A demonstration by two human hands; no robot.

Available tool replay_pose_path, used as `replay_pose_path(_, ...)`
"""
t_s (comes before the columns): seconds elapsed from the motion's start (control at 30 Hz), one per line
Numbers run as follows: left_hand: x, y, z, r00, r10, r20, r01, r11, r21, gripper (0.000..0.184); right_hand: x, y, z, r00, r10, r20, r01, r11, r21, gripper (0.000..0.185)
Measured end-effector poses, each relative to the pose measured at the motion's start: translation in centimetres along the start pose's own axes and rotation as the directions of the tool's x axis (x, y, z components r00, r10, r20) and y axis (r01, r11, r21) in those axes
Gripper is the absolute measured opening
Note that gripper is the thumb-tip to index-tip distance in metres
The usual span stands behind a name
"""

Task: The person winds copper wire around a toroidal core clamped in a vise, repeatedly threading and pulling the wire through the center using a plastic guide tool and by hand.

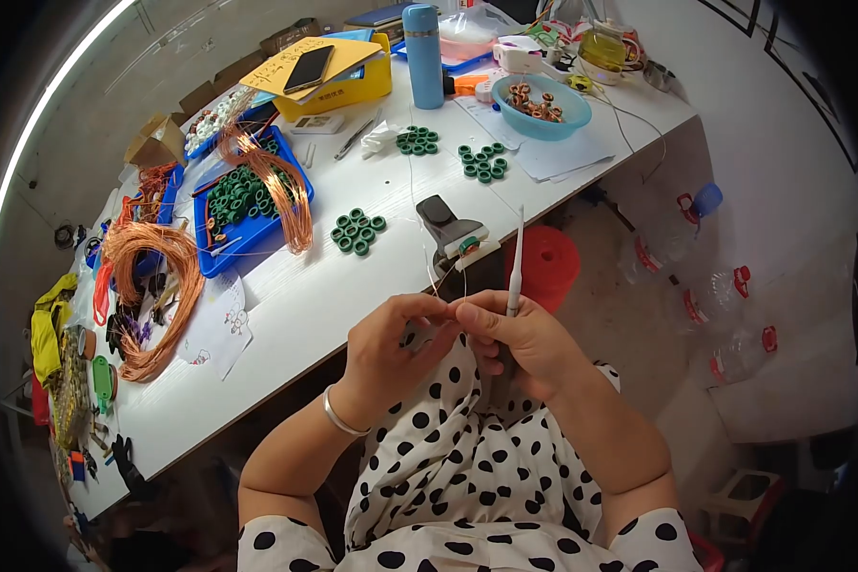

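Note:
My left hand (400, 345) is closed in a pinch on the end of a thin wire (435, 275), just below the table edge. Its fingertips meet those of my right hand (520, 345). Wrapped in the right fingers is a slim white pen-like tool (516, 276) with a thin tip, pointing up. Whether the right thumb and finger also grip the wire I cannot tell. Just ahead of both hands, a green ring core (468, 247) sits in a small holder on a black clamp (443, 221) at the table edge. Thin wire runs between the ring and my fingers.
Green rings (357, 232) lie in groups on the white table (296, 315). A blue tray (253, 234) holds more rings and copper wire (276, 186). At the back stand a blue bottle (423, 57) and a bowl (543, 119) of copper-wound rings. A red stool (548, 262) is below.

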State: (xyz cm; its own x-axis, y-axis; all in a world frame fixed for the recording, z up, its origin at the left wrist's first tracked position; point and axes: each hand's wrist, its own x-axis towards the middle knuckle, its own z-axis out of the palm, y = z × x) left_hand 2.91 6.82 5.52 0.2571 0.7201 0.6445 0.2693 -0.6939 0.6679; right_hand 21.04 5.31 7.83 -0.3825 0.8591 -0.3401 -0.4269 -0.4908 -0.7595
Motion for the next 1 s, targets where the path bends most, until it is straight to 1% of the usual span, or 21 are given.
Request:
replay_pose_path(0.03, 0.1, 0.2, 0.0, 1.0, 0.027, 0.003, -0.027, 0.998, 0.065, 0.025, -0.1, -0.1, 0.0, 1.0, 0.002, 0.001, -0.002, 1.0, -0.001, 0.023)
replay_pose_path(0.07, 0.2, 0.4, -0.1, 1.0, 0.024, 0.002, -0.024, 0.998, 0.065, 0.025, -0.2, -0.2, 0.1, 0.998, -0.056, -0.017, 0.054, 0.995, -0.085, 0.022)
replay_pose_path(0.13, 0.7, 0.7, -0.1, 0.996, 0.083, 0.011, -0.084, 0.991, 0.102, 0.021, -0.5, -0.3, 0.2, 0.984, -0.176, -0.038, 0.161, 0.955, -0.251, 0.02)
replay_pose_path(0.17, 0.8, 0.9, -0.2, 0.994, 0.112, 0.019, -0.114, 0.986, 0.12, 0.019, -0.4, -0.3, 0.1, 0.984, -0.174, -0.04, 0.159, 0.956, -0.248, 0.02)
replay_pose_path(0.27, 1.1, 1.6, -0.2, 0.993, 0.101, 0.055, -0.109, 0.981, 0.16, 0.021, -0.2, 0.0, -0.2, 0.952, -0.302, -0.045, 0.272, 0.905, -0.327, 0.02)
replay_pose_path(0.33, 1.3, 1.9, -0.4, 0.993, 0.093, 0.073, -0.105, 0.978, 0.182, 0.021, -0.2, -0.1, -0.2, 0.954, -0.294, -0.057, 0.26, 0.908, -0.329, 0.02)
replay_pose_path(0.43, 1.6, 2.0, -0.6, 0.977, 0.1, 0.191, -0.145, 0.96, 0.241, 0.02, -0.3, -0.3, -0.3, 0.959, -0.275, -0.074, 0.235, 0.91, -0.341, 0.019)
replay_pose_path(0.47, 1.7, 1.9, -0.5, 0.978, 0.096, 0.187, -0.141, 0.959, 0.247, 0.02, -0.4, -0.3, -0.5, 0.958, -0.276, -0.074, 0.237, 0.912, -0.334, 0.018)
replay_pose_path(0.57, 1.9, 1.5, -0.3, 0.957, 0.198, 0.211, -0.249, 0.933, 0.259, 0.02, -0.1, -0.4, -0.6, 0.968, -0.251, -0.014, 0.234, 0.918, -0.319, 0.019)
replay_pose_path(0.6, 1.7, 1.3, -0.4, 0.964, 0.18, 0.195, -0.232, 0.928, 0.291, 0.02, -0.2, -0.6, -0.5, 0.964, -0.266, -0.012, 0.245, 0.905, -0.346, 0.019)
replay_pose_path(0.67, 1.5, 0.8, 0.0, 0.962, 0.192, 0.196, -0.223, 0.963, 0.149, 0.021, -0.5, -0.9, -0.5, 0.954, -0.299, -0.011, 0.27, 0.875, -0.401, 0.021)
replay_pose_path(0.7, 1.4, 0.7, 0.2, 0.96, 0.203, 0.193, -0.22, 0.973, 0.071, 0.021, -0.5, -0.9, -0.6, 0.959, -0.284, 0.017, 0.267, 0.875, -0.404, 0.021)
replay_pose_path(0.73, 1.3, 0.6, 0.4, 0.965, 0.192, 0.178, -0.211, 0.973, 0.095, 0.021, -0.6, -0.9, -0.7, 0.951, -0.309, 0.012, 0.285, 0.862, -0.42, 0.021)
replay_pose_path(0.8, 1.2, 0.4, 0.8, 0.96, 0.203, 0.195, -0.213, 0.976, 0.033, 0.021, -0.5, -0.8, -0.9, 0.934, -0.358, -0.006, 0.318, 0.835, -0.449, 0.022)
replay_pose_path(0.83, 1.1, 0.3, 0.6, 0.956, 0.21, 0.205, -0.215, 0.977, -0.002, 0.021, -0.3, -0.8, -0.8, 0.937, -0.348, 0.011, 0.315, 0.835, -0.451, 0.022)
replay_pose_path(0.87, 0.9, 0.4, 0.2, 0.959, 0.203, 0.197, -0.208, 0.978, 0.009, 0.021, -0.1, -0.8, -0.8, 0.932, -0.362, 0.025, 0.333, 0.825, -0.457, 0.022)
replay_pose_path(0.97, 1.6, 1.3, 0.0, 0.943, 0.2, 0.266, -0.247, 0.957, 0.155, 0.017, -0.4, -1.4, -0.4, 0.911, -0.411, 0.022, 0.371, 0.798, -0.474, 0.023)
replay_pose_path(1.0, 2.1, 1.4, -0.1, 0.939, 0.209, 0.274, -0.254, 0.957, 0.139, 0.017, -0.3, -1.9, -0.1, 0.898, -0.439, 0.022, 0.39, 0.774, -0.498, 0.024)
